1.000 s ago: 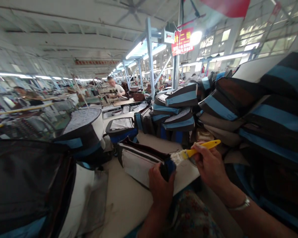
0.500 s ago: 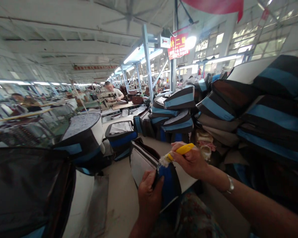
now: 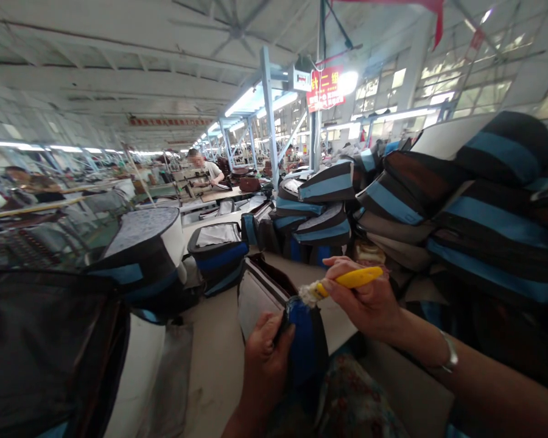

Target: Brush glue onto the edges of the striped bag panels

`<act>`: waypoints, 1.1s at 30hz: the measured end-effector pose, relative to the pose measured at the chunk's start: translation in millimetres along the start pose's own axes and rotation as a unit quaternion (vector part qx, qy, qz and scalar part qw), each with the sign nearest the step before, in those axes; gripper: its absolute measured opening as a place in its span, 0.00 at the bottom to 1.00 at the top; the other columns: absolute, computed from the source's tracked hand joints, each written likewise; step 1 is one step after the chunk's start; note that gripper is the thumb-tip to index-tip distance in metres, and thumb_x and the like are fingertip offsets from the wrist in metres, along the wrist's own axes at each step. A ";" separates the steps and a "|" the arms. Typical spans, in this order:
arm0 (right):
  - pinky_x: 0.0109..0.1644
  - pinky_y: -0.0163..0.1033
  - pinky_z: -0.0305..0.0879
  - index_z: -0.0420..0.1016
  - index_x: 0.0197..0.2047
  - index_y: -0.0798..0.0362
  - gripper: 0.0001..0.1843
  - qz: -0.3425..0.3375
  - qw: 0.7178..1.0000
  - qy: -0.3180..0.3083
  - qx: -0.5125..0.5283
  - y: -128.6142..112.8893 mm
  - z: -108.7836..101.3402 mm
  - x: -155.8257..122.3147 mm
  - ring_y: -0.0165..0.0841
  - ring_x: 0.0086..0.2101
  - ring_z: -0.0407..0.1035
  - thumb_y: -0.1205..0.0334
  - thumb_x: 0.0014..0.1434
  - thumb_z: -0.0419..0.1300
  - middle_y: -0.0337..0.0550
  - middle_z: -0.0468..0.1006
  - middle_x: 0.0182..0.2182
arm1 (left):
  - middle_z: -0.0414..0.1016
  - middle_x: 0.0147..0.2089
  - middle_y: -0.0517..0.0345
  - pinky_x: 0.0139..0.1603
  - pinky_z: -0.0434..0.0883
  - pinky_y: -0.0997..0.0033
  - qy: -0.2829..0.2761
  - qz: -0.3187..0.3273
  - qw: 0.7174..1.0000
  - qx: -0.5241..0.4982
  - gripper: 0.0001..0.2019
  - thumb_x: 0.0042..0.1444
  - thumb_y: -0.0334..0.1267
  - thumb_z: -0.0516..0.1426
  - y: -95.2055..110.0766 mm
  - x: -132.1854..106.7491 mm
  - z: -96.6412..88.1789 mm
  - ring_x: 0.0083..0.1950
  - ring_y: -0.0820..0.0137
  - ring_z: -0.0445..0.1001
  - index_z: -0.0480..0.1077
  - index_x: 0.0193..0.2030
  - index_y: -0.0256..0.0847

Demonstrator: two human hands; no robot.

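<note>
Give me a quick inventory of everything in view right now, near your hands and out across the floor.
Paintbrush: one, yellow handle, pale bristles, in right hand at the held bag's top edge.
Held bag: one, blue and black with pale panel, in left hand.
Stacked bags: many, black with blue stripes, piled right and ahead.
Open bag: one, black and blue, grey lining, on table ahead.
Large bag: one, black, blue and grey, left.
Large bag: one, black and white, left foreground.
Work table: one, white, beneath the bags.
Co-workers: at least two, distant.
Sign: one, red, overhead.
Bracelet: one, silver, right wrist.
Left hand: gripping the held bag.
Right hand: gripping the paintbrush.
</note>
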State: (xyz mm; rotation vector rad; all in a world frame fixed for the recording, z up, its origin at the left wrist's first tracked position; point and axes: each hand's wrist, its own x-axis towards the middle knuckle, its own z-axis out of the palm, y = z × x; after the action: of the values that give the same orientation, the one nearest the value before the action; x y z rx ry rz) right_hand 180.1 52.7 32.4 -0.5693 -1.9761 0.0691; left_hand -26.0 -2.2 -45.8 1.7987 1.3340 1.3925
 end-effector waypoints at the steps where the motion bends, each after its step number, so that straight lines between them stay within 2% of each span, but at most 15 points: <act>1: 0.55 0.47 0.66 0.67 0.36 0.50 0.05 -0.011 1.000 -0.015 -0.002 -1.0 2.8 1.1 0.32 0.30 0.70 0.67 0.65 0.55 0.37 0.72 0.28 | 0.75 0.41 0.57 0.49 0.69 0.70 -0.005 0.004 1.000 0.003 0.09 0.61 0.39 0.56 0.8 0.3 1.1 0.45 0.68 0.73 0.75 0.44 0.42; 5: 0.52 0.46 0.67 0.66 0.34 0.51 0.06 -0.020 0.997 -0.072 -0.004 -6.7 21.8 10.4 0.31 0.28 0.69 0.66 0.64 0.55 0.37 0.72 0.27 | 0.74 0.41 0.56 0.48 0.70 0.70 -0.017 0.022 0.999 0.026 0.09 0.62 0.38 0.54 4.5 2.6 7.4 0.43 0.69 0.74 0.74 0.44 0.41; 8: 0.49 0.43 0.68 0.68 0.34 0.51 0.07 0.017 0.998 -0.058 0.019 -13.9 26.4 19.9 0.34 0.32 0.71 0.64 0.65 0.54 0.39 0.74 0.28 | 0.73 0.38 0.56 0.44 0.70 0.71 0.018 0.039 0.997 0.062 0.07 0.62 0.37 0.54 4.6 5.3 8.4 0.39 0.69 0.73 0.73 0.41 0.40; 11: 0.45 0.39 0.69 0.69 0.35 0.51 0.08 0.057 0.998 -0.008 0.035 -19.9 15.6 24.4 0.34 0.35 0.73 0.63 0.67 0.54 0.41 0.76 0.31 | 0.73 0.38 0.56 0.43 0.70 0.70 0.035 0.056 0.994 0.091 0.07 0.62 0.36 0.54 2.2 6.9 3.5 0.39 0.69 0.73 0.73 0.41 0.40; 14: 0.47 0.41 0.68 0.68 0.35 0.51 0.06 0.013 0.999 0.025 -0.029 -21.2 4.2 22.2 0.33 0.33 0.72 0.66 0.66 0.55 0.40 0.75 0.30 | 0.74 0.39 0.55 0.43 0.71 0.70 0.030 0.059 0.993 0.098 0.08 0.62 0.37 0.54 1.5 6.2 -0.4 0.40 0.68 0.74 0.74 0.44 0.41; 17: 0.48 0.45 0.67 0.67 0.34 0.52 0.06 -0.034 0.995 -0.020 -0.088 -19.0 10.6 16.2 0.33 0.29 0.69 0.68 0.64 0.56 0.38 0.73 0.26 | 0.73 0.39 0.55 0.43 0.72 0.70 0.024 0.065 0.993 0.092 0.10 0.63 0.37 0.54 3.5 5.0 3.6 0.40 0.69 0.74 0.74 0.47 0.41; 19: 0.47 0.45 0.67 0.66 0.33 0.52 0.06 -0.037 0.996 -0.032 -0.076 -17.0 22.6 13.2 0.33 0.28 0.69 0.68 0.64 0.55 0.39 0.73 0.26 | 0.73 0.39 0.54 0.44 0.72 0.70 0.017 0.076 0.993 0.091 0.11 0.64 0.36 0.53 4.0 4.7 9.1 0.41 0.69 0.74 0.73 0.49 0.40; 22: 0.45 0.43 0.68 0.67 0.33 0.52 0.08 -0.008 1.000 0.002 -0.017 -15.5 32.6 14.1 0.33 0.29 0.70 0.67 0.65 0.55 0.39 0.74 0.27 | 0.72 0.40 0.53 0.45 0.72 0.70 0.026 0.099 0.987 0.122 0.13 0.65 0.34 0.51 0.4 4.1 12.7 0.41 0.70 0.73 0.71 0.52 0.37; 25: 0.41 0.38 0.67 0.70 0.36 0.51 0.06 0.089 0.993 0.055 0.060 -17.1 22.1 20.5 0.32 0.32 0.71 0.64 0.67 0.56 0.38 0.74 0.30 | 0.71 0.40 0.52 0.43 0.73 0.70 0.053 0.157 0.964 0.206 0.12 0.64 0.31 0.52 -6.4 2.1 7.9 0.40 0.69 0.73 0.70 0.52 0.36; 28: 0.40 0.36 0.66 0.71 0.35 0.50 0.07 0.108 0.988 0.059 0.096 -19.0 7.5 27.0 0.31 0.31 0.70 0.62 0.66 0.57 0.36 0.72 0.29 | 0.72 0.38 0.51 0.39 0.73 0.71 0.068 0.250 0.918 0.299 0.11 0.62 0.28 0.53 -9.1 -0.2 3.6 0.38 0.68 0.72 0.70 0.50 0.36; 30: 0.41 0.37 0.66 0.70 0.33 0.50 0.09 0.073 0.992 0.006 0.100 -18.6 3.8 29.6 0.31 0.31 0.70 0.63 0.67 0.56 0.36 0.72 0.30 | 0.72 0.35 0.52 0.38 0.73 0.70 0.070 0.311 0.881 0.348 0.09 0.61 0.26 0.52 -7.5 -0.9 4.5 0.36 0.68 0.71 0.70 0.46 0.35; 33: 0.43 0.39 0.66 0.68 0.31 0.51 0.09 -0.008 0.988 -0.144 0.061 -15.4 2.5 32.3 0.31 0.29 0.68 0.63 0.65 0.55 0.37 0.72 0.27 | 0.71 0.32 0.52 0.35 0.73 0.68 0.063 0.368 0.842 0.390 0.08 0.61 0.26 0.51 -4.1 -1.2 9.2 0.33 0.68 0.70 0.70 0.44 0.33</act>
State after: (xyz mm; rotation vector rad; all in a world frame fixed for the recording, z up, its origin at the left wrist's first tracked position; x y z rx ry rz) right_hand 160.9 53.1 62.7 -0.4849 -2.2375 0.2746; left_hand -19.1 -0.2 -53.0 3.0612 1.4660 1.4235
